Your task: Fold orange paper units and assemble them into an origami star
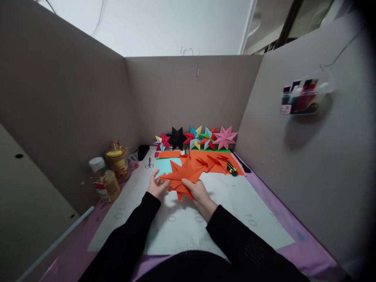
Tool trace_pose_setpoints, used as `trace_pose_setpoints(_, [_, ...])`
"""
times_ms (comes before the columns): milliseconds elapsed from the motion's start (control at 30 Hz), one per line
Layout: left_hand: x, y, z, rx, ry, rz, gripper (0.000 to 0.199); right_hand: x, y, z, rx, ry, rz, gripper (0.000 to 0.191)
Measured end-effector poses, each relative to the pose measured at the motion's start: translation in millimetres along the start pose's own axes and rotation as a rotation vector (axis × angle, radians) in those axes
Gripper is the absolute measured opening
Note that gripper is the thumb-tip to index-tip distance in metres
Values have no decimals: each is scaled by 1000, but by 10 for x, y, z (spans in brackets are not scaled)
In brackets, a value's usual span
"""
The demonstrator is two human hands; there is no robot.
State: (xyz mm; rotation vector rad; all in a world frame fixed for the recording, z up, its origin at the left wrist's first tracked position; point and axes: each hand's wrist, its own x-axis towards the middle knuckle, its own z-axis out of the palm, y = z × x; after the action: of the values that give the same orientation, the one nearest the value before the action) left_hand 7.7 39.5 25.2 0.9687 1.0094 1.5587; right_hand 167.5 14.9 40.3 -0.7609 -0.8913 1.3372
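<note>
An orange folded-paper star (182, 175) is held up above the white sheet, its points spread to all sides. My right hand (201, 194) grips its lower right part, thumb on top and the other fingers hidden beneath. At the star's left point is my left hand (158, 185), closed on the tip with the thumb at its lower edge and a finger raised behind. More orange folded pieces (216, 161) lie just behind the star, on orange paper. A light blue sheet (169, 165) is partly covered by the star.
Several finished stars (177, 138) lean on the back panel. Small scissors (149, 163), a glue bottle (106, 184) and a brown round container (118, 162) stand or lie left. A yellow-black cutter (232, 169) lies right. A pouch (300, 96) hangs on the right panel.
</note>
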Motion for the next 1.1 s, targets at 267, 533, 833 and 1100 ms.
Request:
trace_pose_setpoints(267, [-47,-36,-2,41,-38,-61,59,-39,47,24,-69,-156,66,35])
trace_pose_setpoints(533, [-155,146,86,247,0,0,52,-6,114,-15,-72,44,102,26])
trace_pose_setpoints(833, [-153,98,100,256,1,9,61,-42,178,42,-50,53,61,32])
trace_pose_setpoints(1100, [-37,147,-53,331,100,206,35,9,139,-10,-81,115,-41,31])
